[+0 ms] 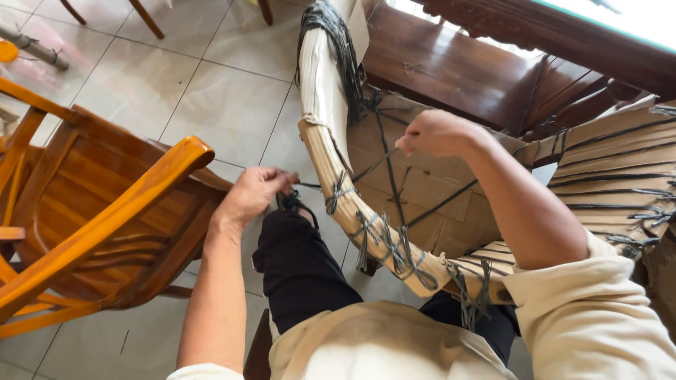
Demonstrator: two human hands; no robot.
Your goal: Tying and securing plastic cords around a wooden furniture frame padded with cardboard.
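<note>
Person is sitting w/ a chair frame wrapped in cardboard (331,162) leaning across the lap, black cord (384,151) criss-crossing it.

Left hand (255,193) is hanging just above the black-trousered knee (292,260), beside the wrapped curved rail; fingers curled in, pinching a cord end near a dark knot (290,200). Exact grip partly hidden by the knuckles.

Right hand (438,132) is reaching over the cardboard panel (429,190), fingers clenched on a strand of the cord, which is running taut from the hand down toward the rail. Cream sleeve (591,309) is covering the upper arm.

Cord is sitting in tight bundles round the rail at several spots, thick wad at the top end (338,42), more bands over a 2nd wrapped piece at the right (620,176).

Bare wooden armchair (91,211), orange-brown, is standing on the tiled floor (211,91) to the left, near the left arm but not touching it. Dark polished wooden furniture (465,70) is standing behind the wrapped frame, top right.
</note>
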